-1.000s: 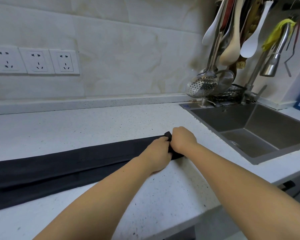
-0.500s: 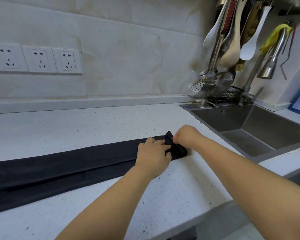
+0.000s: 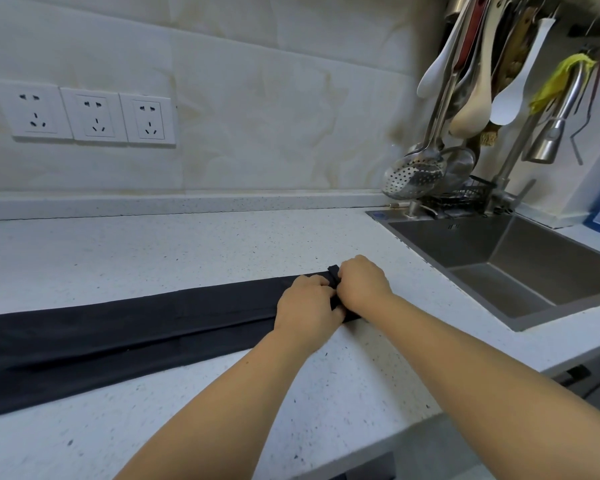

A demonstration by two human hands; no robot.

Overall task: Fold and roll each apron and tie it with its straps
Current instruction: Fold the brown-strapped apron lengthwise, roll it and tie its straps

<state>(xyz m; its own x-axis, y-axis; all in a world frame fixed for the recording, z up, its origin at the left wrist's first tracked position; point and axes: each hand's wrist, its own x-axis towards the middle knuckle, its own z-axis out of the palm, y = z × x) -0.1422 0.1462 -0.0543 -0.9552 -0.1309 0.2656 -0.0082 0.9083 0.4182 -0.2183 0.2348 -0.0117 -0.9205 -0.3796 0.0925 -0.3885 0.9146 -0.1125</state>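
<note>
Where one black apron (image 3: 125,330) ends, left hand (image 3: 305,308), right hand (image 3: 362,287) gripping

Two bare forearms reach out from the near edge, running up and away toward the middle of the scene, where they converge. The left hand (image 3: 307,308) lies knuckles up, palm turned down, its fingers curled under and closed on the end of the long, flat-folded black cloth apron (image 3: 125,332). The right hand (image 3: 362,284) sits just beyond it and slightly farther away, also back-up, fingers bent and pinching the same end. The two hands touch at the knuckles. Both wrists are nearly straight, held low, the right forearm coming in from the near right corner.
</note>
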